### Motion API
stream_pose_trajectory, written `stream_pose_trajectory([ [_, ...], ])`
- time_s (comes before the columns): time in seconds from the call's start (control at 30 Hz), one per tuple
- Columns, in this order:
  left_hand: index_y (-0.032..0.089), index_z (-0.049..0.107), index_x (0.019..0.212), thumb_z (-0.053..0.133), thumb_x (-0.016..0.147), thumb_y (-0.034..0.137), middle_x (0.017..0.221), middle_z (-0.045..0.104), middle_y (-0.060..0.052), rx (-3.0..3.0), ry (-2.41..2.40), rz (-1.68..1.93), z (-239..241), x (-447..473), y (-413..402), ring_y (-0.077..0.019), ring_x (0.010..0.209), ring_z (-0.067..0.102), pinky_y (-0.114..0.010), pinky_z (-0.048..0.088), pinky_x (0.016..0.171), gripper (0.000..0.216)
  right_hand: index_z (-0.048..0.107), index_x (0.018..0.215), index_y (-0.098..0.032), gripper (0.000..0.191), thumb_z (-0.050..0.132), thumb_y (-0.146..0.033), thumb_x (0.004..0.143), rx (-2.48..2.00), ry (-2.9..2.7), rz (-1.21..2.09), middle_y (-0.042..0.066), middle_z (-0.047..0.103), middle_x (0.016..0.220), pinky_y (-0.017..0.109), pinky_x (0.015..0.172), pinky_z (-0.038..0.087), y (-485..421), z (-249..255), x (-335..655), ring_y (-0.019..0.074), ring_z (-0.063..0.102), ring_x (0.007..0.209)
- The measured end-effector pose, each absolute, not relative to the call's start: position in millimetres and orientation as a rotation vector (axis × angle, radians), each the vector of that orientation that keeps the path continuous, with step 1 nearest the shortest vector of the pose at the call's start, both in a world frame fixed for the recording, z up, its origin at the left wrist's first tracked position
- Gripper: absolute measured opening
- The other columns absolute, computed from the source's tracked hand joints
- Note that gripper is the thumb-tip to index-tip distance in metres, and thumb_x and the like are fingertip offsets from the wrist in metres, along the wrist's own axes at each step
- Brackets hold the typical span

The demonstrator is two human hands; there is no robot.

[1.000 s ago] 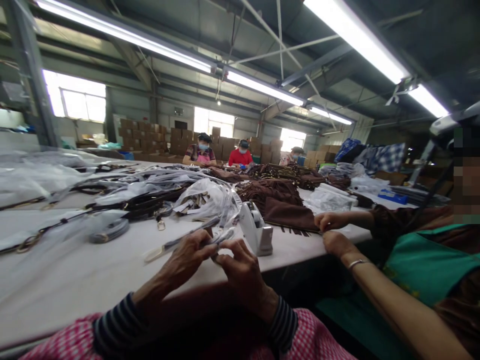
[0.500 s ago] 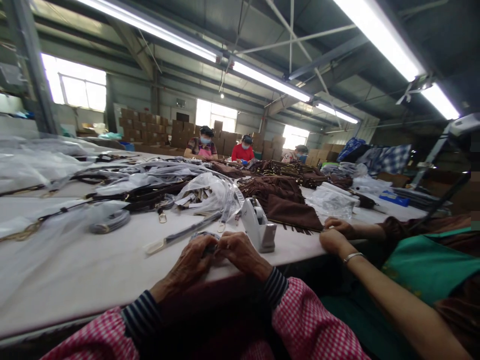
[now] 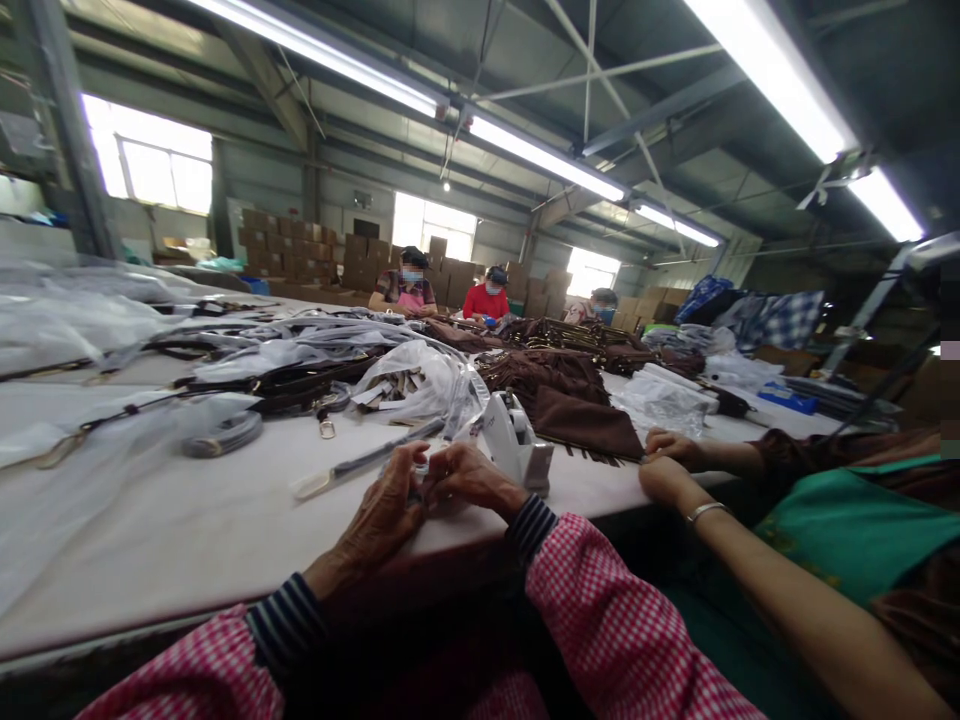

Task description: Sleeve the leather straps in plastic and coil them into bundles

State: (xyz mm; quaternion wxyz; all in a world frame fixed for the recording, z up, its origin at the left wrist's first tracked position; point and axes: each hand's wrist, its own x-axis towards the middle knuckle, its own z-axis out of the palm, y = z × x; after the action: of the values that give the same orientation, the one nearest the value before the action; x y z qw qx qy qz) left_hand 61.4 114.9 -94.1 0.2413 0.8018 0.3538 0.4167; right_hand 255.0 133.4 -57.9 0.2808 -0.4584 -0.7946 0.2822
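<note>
The left hand [image 3: 379, 515] and right hand [image 3: 469, 476] meet fingertip to fingertip, narrowed around a small pale piece [image 3: 421, 467] pinched between them; the fingers hide most of it, so its shape cannot be told. It sits just above the worktop [image 3: 187, 540], near the edge at six o'clock. A loosened pinch could let it slip over that edge. At two o'clock, just beside the right hand, stands a tape dispenser [image 3: 501, 440]; an outward swing of the knuckles might knock it. A grey strap [image 3: 379, 457] lies at ten o'clock, close enough for the left fingers to snag. A plastic bag [image 3: 420, 375] lies at twelve, and a co-worker's hands [image 3: 667, 478] grip brown fabric [image 3: 589, 418] toward three.
</note>
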Motion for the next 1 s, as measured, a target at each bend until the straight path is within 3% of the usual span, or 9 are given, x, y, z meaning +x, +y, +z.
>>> stream_pose_trajectory([
  [0.07,0.025,0.046,0.133,0.065,0.085,0.027,0.124,0.064,-0.01,2.24,1.034,1.12,-93,58,117,-0.025,0.093,0.067,-0.04,0.053,0.082,0.051,0.078,0.074,-0.014,0.005,0.081,-0.013,0.071,-1.237,-2.134,0.759,-0.002,0.068,0.066,0.02,0.058,0.039,134,-58,255,0.0122,0.06,0.065],
  [0.2,0.025,0.072,0.099,0.07,0.085,0.034,0.111,0.07,-0.007,2.596,1.085,0.877,-85,44,121,-0.0337,0.11,0.056,-0.047,0.043,0.093,0.017,0.077,0.071,-0.013,0.005,0.082,-0.014,0.07,-1.259,-2.161,0.737,-0.003,0.065,0.062,0.019,0.055,0.036,130,-53,253,0.0105,0.055,0.06],
  [0.3,0.029,0.078,0.099,0.069,0.091,0.036,0.102,0.073,-0.005,2.66,1.019,0.748,-79,39,124,-0.0325,0.109,0.053,-0.044,0.04,0.089,0.014,0.078,0.073,-0.01,0.004,0.08,-0.014,0.072,-1.277,-2.233,0.723,-0.003,0.066,0.061,0.02,0.053,0.034,127,-42,250,0.0099,0.054,0.057],
  [0.53,0.025,0.077,0.096,0.059,0.098,0.032,0.099,0.072,-0.006,2.584,0.861,0.822,-80,41,128,-0.0284,0.102,0.054,-0.039,0.039,0.084,0.02,0.08,0.073,-0.013,0.015,0.069,-0.004,0.078,-1.257,-2.558,0.664,0.0,0.068,0.056,0.023,0.049,0.038,130,-6,238,0.0133,0.059,0.049],
  [0.73,0.023,0.074,0.108,0.062,0.095,0.038,0.102,0.069,-0.009,2.55,0.83,0.817,-81,41,129,-0.0294,0.1,0.053,-0.04,0.041,0.083,0.023,0.071,0.061,-0.019,0.024,0.074,0.003,0.071,-1.245,-2.708,0.203,0.001,0.064,0.058,0.027,0.055,0.034,128,-2,231,0.0143,0.053,0.055],
  [0.87,0.023,0.071,0.103,0.059,0.094,0.031,0.1,0.069,-0.009,2.58,0.826,0.807,-80,42,129,-0.0293,0.1,0.052,-0.04,0.04,0.082,0.017,0.073,0.075,-0.017,0.013,0.072,-0.007,0.084,-1.224,-2.811,0.003,0.004,0.066,0.065,0.028,0.057,0.035,118,-10,234,0.016,0.056,0.059],
  [1.0,0.022,0.067,0.093,0.056,0.094,0.033,0.096,0.067,-0.009,2.589,0.845,0.882,-83,43,130,-0.0286,0.096,0.052,-0.04,0.041,0.081,0.015,0.067,0.101,-0.013,0.014,0.053,-0.01,0.101,-1.009,-2.901,-0.396,0.01,0.07,0.09,0.029,0.06,0.04,107,-27,245,0.0187,0.06,0.071],
])
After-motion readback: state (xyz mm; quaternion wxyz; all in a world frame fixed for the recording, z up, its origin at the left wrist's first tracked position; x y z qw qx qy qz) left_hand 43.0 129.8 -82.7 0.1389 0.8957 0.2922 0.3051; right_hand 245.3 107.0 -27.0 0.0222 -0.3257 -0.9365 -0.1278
